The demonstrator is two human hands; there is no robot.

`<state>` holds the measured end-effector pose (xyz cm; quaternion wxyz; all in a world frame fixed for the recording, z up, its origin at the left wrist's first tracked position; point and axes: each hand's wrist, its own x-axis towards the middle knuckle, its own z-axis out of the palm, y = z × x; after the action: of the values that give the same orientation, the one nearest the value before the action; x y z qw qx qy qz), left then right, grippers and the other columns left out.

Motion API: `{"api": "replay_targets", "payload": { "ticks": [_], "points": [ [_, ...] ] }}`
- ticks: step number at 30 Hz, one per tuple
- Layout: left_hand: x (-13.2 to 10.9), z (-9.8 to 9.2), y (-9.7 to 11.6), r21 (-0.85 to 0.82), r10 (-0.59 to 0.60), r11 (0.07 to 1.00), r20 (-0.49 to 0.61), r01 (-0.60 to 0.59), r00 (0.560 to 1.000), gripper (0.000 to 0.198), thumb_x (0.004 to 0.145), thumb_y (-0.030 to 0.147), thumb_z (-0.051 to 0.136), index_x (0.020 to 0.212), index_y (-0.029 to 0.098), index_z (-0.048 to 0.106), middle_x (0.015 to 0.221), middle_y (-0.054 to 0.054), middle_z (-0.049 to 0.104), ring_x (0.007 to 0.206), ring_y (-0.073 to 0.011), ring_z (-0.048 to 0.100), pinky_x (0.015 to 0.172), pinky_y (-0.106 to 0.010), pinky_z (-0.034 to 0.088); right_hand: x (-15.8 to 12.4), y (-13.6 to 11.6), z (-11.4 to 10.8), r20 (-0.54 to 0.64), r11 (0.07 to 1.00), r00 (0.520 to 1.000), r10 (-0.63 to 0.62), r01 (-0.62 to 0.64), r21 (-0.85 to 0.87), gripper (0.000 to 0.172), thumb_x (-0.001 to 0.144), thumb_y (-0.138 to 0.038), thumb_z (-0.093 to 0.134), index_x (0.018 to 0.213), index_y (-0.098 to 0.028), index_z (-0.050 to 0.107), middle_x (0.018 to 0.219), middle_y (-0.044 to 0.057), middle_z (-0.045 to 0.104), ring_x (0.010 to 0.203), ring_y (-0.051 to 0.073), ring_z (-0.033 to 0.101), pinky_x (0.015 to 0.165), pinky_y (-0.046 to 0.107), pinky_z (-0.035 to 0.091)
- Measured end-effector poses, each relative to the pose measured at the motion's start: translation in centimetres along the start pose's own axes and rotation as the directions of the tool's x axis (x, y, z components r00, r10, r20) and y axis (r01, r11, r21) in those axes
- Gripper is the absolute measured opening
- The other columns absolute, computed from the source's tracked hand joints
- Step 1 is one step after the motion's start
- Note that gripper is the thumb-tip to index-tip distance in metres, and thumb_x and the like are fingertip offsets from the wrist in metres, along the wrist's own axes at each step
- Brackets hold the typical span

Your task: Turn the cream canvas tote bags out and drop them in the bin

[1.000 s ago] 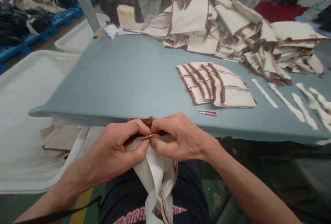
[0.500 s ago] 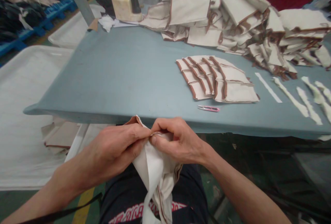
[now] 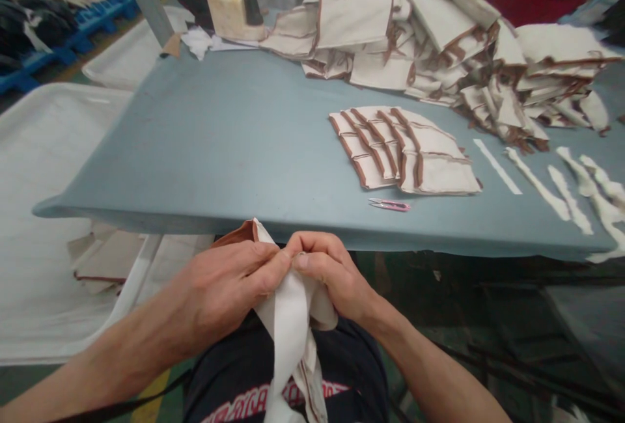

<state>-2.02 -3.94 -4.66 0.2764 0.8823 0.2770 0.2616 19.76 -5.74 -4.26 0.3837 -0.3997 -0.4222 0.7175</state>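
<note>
A cream cloth piece with brown edging (image 3: pixel 289 319) hangs over my lap, its upper edge pinched between both hands. My left hand (image 3: pixel 234 280) is closed on the cloth just in front of the table edge. Right beside it, my right hand (image 3: pixel 329 270) grips the same cloth, thumb pressed against the bent forefinger. The two sets of fingertips meet, hiding the exact spot they hold. Beyond the hands, thread snips with a pink handle (image 3: pixel 389 205) lie on the blue-green table (image 3: pixel 205 130). Behind the snips lies a fanned stack of cream pieces with brown edges (image 3: pixel 405 150).
A large heap of cream cloth pieces (image 3: pixel 361 19) covers the table's back. Loose white strips (image 3: pixel 498 166) lie at the right. A yellowish block (image 3: pixel 228 13) stands at the back left. White bins (image 3: pixel 43 215) flank the table's left side.
Both hands stay pinched on the cloth, with the fingertips shifted slightly right. More of the brown-edged corner shows past my left hand. The whole view has shifted a little.
</note>
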Motion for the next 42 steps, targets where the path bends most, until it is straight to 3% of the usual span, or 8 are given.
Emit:
{"api": "replay_targets", "payload": {
  "ticks": [3,13,19,27,30,35,38,42],
  "points": [
    [0.6,-0.2,0.4,0.151,0.166,0.975,0.002,-0.165,0.986,0.053,0.100,0.005,0.045,0.146,0.029,0.057,0.105,-0.009,0.080,0.093,-0.0254,0.077,0.084,-0.036,0.063,0.3,0.4,-0.1,-0.013,1.000,1.000,0.010,-0.011,-0.021,0.021,0.075,-0.039,0.065,0.071,-0.019,0.056,0.060,-0.005,0.049,0.052,0.009,0.039,0.049,0.021,0.031],
    [1.1,-0.5,1.1,0.063,0.213,0.976,-0.108,-0.207,0.971,0.043,0.094,0.002,0.051,0.132,0.021,0.058,0.103,-0.007,0.080,0.091,-0.0205,0.076,0.083,-0.030,0.059,-0.6,-1.2,0.0,0.007,0.934,0.989,-0.144,0.139,-0.328,0.017,0.080,-0.034,0.057,0.071,-0.019,0.056,0.061,-0.006,0.045,0.054,0.009,0.035,0.048,0.021,0.028],
    [2.3,-2.2,1.4,-0.168,-0.094,0.980,0.050,0.101,0.994,0.030,0.108,0.016,0.038,0.100,0.020,0.066,0.089,0.002,0.074,0.077,-0.0135,0.068,0.073,-0.022,0.050,-1.0,-2.0,-0.1,0.037,0.712,0.927,-0.373,0.312,-0.629,0.011,0.078,-0.022,0.051,0.069,-0.019,0.057,0.058,-0.006,0.047,0.050,0.008,0.037,0.049,0.021,0.030],
    [4.1,-3.4,0.0,-0.241,0.052,0.970,0.220,0.003,0.974,0.033,0.109,0.018,0.041,0.080,0.019,0.057,0.076,0.002,0.062,0.069,-0.0135,0.057,0.069,-0.022,0.044,-1.0,-2.1,-0.8,0.210,0.405,0.777,-0.593,0.514,-0.756,0.012,0.077,-0.013,0.052,0.073,-0.018,0.062,0.060,-0.005,0.054,0.051,0.009,0.046,0.052,0.022,0.034],
    [4.0,-3.2,-0.4,-0.177,0.124,0.980,0.194,-0.089,0.973,0.027,0.109,0.017,0.045,0.089,0.017,0.063,0.084,0.000,0.070,0.075,-0.0140,0.063,0.072,-0.021,0.046,-1.1,-2.4,-0.9,0.174,0.500,0.798,-0.576,0.513,-0.697,0.011,0.076,-0.013,0.053,0.072,-0.018,0.063,0.061,-0.004,0.055,0.051,0.008,0.044,0.051,0.022,0.033],
    [3.5,-1.4,-0.5,-0.032,0.262,0.964,-0.076,-0.265,0.962,0.028,0.111,0.020,0.050,0.084,0.020,0.059,0.072,0.001,0.067,0.062,-0.0132,0.058,0.061,-0.024,0.041,-1.1,-0.8,-0.2,-0.011,0.938,0.956,-0.294,0.287,-0.193,0.012,0.078,-0.029,0.064,0.072,-0.019,0.062,0.058,-0.006,0.048,0.047,0.008,0.033,0.045,0.021,0.027],
    [3.0,0.1,-0.5,-0.163,0.154,0.970,-0.163,-0.181,0.975,0.041,0.112,0.030,0.050,0.072,0.020,0.052,0.059,0.006,0.055,0.051,-0.0104,0.046,0.054,-0.025,0.033,-0.9,1.1,0.6,-0.019,0.956,0.977,-0.212,0.211,0.203,0.024,0.074,-0.039,0.074,0.070,-0.019,0.061,0.057,-0.006,0.045,0.047,0.008,0.029,0.045,0.021,0.027],
    [2.5,2.5,-1.0,-0.512,-0.070,0.859,-0.080,0.019,0.994,0.064,0.106,0.061,0.051,0.059,0.020,0.038,0.054,0.007,0.034,0.049,-0.0094,0.029,0.050,-0.027,0.025,-0.6,2.3,1.8,0.035,0.898,0.974,-0.226,0.195,0.394,0.021,0.072,-0.034,0.079,0.071,-0.019,0.065,0.060,-0.005,0.047,0.048,0.008,0.030,0.047,0.021,0.026]
  ]
}}
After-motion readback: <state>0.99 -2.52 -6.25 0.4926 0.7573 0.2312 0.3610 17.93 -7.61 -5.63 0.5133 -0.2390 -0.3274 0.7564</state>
